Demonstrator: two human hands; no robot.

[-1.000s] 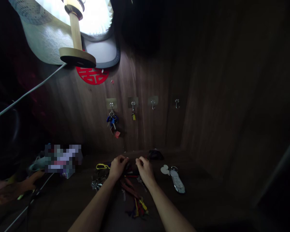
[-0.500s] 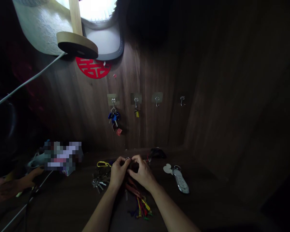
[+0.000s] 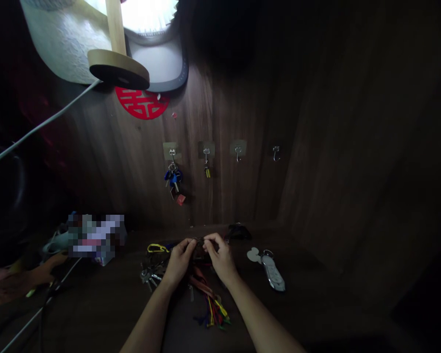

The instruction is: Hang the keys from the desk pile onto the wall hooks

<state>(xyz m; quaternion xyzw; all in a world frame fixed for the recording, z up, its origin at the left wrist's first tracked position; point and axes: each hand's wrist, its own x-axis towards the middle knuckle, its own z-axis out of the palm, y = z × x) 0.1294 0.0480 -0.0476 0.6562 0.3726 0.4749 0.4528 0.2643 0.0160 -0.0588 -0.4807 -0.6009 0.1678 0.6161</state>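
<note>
My left hand (image 3: pixel 181 258) pinches a small metal key ring (image 3: pixel 197 240) between thumb and fingertips. Close on its right, my right hand (image 3: pixel 217 252) is pinched at the other side of the ring, its fingertips partly hiding it. Below the hands lies a brown strap (image 3: pixel 201 283), ending in a colourful tassel (image 3: pixel 216 311) of yellow, red, green and purple cords. Left of my left hand rest a bunch of keys (image 3: pixel 151 277) and a yellow carabiner (image 3: pixel 157 248). A silver-white key fob (image 3: pixel 272 271) with a pale rounded tag (image 3: pixel 254 254) lies to the right.
Hooks on the wooden wall carry blue keys (image 3: pixel 174 179) and a small yellow item (image 3: pixel 208 172); two hooks (image 3: pixel 238 153) at right hold nothing. A black item (image 3: pixel 238 231) lies behind my right hand. A lamp (image 3: pixel 118 68) with white cable (image 3: pixel 44 122) hangs upper left.
My right hand's fingers have drawn closer together into a pinch near the ring. The left hand keeps its grip, and the strap and tassel have shifted slightly.
</note>
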